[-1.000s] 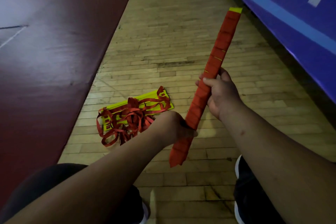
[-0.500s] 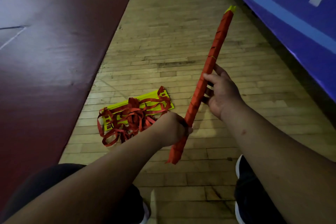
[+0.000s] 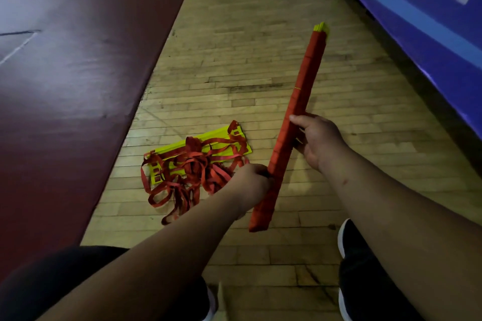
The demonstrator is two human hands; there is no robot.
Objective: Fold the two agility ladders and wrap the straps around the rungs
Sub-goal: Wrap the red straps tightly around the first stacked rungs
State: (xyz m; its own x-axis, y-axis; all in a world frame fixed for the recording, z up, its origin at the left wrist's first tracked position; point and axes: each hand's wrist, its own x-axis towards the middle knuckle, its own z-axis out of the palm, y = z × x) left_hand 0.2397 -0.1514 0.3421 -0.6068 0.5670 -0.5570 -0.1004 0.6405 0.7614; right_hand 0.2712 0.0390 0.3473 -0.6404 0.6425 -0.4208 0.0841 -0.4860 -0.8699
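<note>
I hold a wrapped agility ladder [image 3: 300,101], a long bundle of yellow rungs bound in red strap, slanting up to the right above the floor. My left hand [image 3: 251,177] grips it near its lower end. My right hand [image 3: 317,138] holds it about the middle, thumb on the near face and fingers behind. Yellow rung tips show at the top end. The second ladder [image 3: 198,161] lies on the wooden floor to the left, its yellow rungs stacked flat under a loose tangle of red straps.
A dark red mat [image 3: 65,73] covers the left side. A blue padded wall panel [image 3: 417,13] runs along the right. Wooden floor [image 3: 247,47] stretches ahead between them. My dark shoes [image 3: 360,268] and knee are at the bottom.
The wrapped bundle has rolled about its long axis in my hands and its top end has dropped slightly. My right hand has shifted its hold round it. The loose ladder has not moved.
</note>
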